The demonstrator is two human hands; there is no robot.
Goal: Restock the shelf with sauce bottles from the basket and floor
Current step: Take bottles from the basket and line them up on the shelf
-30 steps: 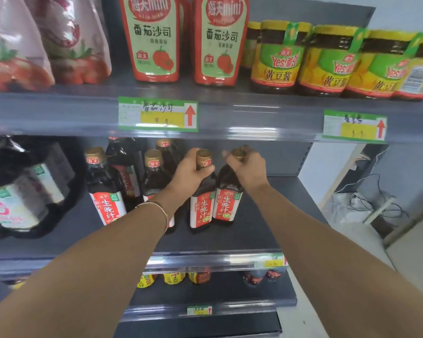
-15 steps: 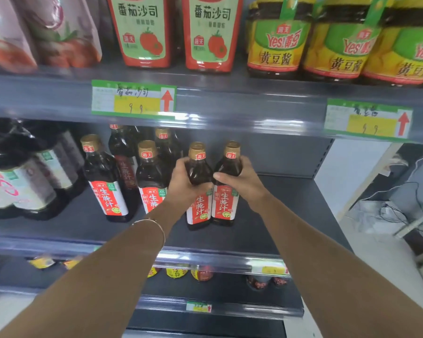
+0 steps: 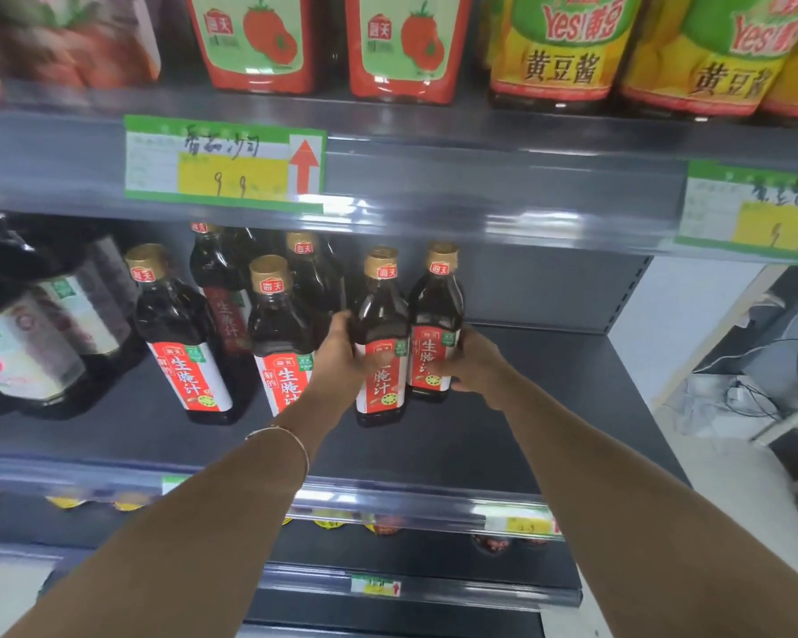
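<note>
bottle in left hand, bottle in right hand, four others beside

生腌汁 on sauce bottles, 黄豆酱 and Yes! on yellow jars, 9 9 on price tag (handwritten)

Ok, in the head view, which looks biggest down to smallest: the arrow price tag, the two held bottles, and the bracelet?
1. arrow price tag, likely nearer the camera.
2. left bottle, gripped by the left hand, and right bottle, gripped by the right hand: about alike, not ranked.
3. bracelet.
</note>
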